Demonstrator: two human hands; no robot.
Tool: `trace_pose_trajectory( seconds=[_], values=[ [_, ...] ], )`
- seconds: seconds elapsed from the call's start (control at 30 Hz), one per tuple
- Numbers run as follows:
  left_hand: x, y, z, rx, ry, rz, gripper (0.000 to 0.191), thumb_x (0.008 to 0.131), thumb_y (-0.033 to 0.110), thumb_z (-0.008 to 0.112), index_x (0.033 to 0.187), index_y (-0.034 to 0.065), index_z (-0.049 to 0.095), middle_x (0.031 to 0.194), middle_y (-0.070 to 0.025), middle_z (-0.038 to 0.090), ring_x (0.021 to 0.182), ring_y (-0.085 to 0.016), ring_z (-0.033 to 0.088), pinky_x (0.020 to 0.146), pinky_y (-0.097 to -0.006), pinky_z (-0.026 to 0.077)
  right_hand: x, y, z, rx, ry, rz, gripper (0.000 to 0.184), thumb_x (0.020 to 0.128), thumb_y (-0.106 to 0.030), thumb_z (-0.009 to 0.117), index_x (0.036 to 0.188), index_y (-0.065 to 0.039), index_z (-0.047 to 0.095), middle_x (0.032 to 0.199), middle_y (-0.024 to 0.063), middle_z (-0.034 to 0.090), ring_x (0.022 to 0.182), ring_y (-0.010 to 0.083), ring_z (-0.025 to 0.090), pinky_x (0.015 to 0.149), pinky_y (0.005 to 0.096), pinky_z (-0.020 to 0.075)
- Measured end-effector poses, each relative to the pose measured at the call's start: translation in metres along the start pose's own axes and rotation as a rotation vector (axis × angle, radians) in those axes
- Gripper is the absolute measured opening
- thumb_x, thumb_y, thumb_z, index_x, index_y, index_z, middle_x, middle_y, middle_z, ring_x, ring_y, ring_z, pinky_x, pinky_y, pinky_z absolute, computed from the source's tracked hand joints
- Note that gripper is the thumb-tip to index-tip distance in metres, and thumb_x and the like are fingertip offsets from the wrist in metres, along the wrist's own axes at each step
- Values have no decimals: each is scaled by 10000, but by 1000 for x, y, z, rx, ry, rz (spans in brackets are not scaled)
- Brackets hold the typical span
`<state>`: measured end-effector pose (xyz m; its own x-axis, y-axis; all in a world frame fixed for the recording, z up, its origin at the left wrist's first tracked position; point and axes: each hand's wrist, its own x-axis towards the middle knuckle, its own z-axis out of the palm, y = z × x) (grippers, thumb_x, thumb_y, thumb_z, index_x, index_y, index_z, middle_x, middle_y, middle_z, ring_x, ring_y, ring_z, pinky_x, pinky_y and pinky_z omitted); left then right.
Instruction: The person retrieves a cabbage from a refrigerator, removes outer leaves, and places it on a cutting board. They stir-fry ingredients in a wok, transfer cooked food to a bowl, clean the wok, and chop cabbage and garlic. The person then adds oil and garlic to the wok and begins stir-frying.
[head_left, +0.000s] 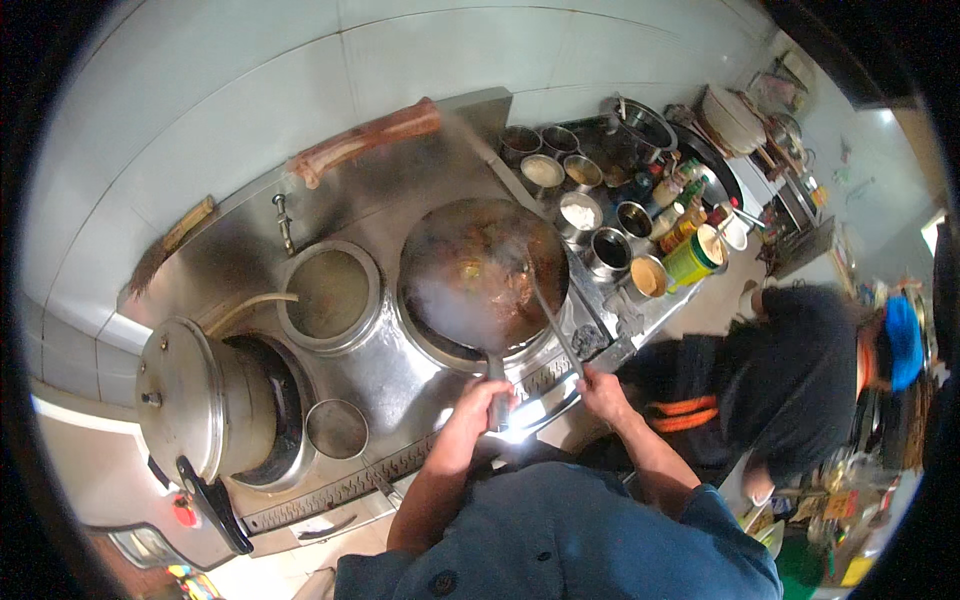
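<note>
My left hand (480, 405) is closed on the handle of a large dark wok (427, 240), which sits over a round burner opening. In the wok lies brownish food, blurred by steam. My right hand (602, 394) grips the long metal handle of a cooking utensil (555, 326); its far end is in the food at the wok's right side, and steam keeps me from telling its exact shape.
A large pressure cooker (184, 401) and a round strainer (337, 429) stand left, near a round water basin (330, 292). Seasoning pots (580, 216), bottles (686, 225) and a green tub (694, 259) crowd the right. A co-worker in black (780, 375) bends at my right.
</note>
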<state>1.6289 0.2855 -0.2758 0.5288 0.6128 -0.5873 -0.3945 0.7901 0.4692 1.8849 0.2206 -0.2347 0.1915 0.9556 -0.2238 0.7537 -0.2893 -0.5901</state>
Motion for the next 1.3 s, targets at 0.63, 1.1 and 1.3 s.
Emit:
trace_pose_trajectory(
  seconds=[0.63, 1.1, 1.3],
  values=[
    [-87, -112, 40, 184, 136, 199, 96, 789, 76, 602, 854, 53, 535, 612, -66, 550, 475, -173, 544, 447, -294, 449, 1, 55, -76, -215, -135, -300, 319, 826, -320, 634, 1088, -138, 612, 857, 162, 658, 801, 363, 633, 695, 459, 507],
    [-10, -22, 61, -415, -58, 124, 158, 855, 139, 564, 914, 5, 507, 791, -64, 550, 636, -169, 565, 555, -261, 486, -107, 93, -23, -85, -120, -113, 323, 901, -332, 541, 1152, -130, 565, 820, 199, 643, 772, 396, 626, 697, 489, 499],
    [-8, -26, 58, -746, -362, 60, 142, 845, 60, 579, 856, 38, 440, 715, 14, 434, 534, -43, 463, 505, -209, 397, -150, 36, 39, 372, -60, 100, 368, 920, -280, 540, 1222, -70, 530, 791, 192, 639, 728, 359, 642, 668, 444, 496]
  ],
)
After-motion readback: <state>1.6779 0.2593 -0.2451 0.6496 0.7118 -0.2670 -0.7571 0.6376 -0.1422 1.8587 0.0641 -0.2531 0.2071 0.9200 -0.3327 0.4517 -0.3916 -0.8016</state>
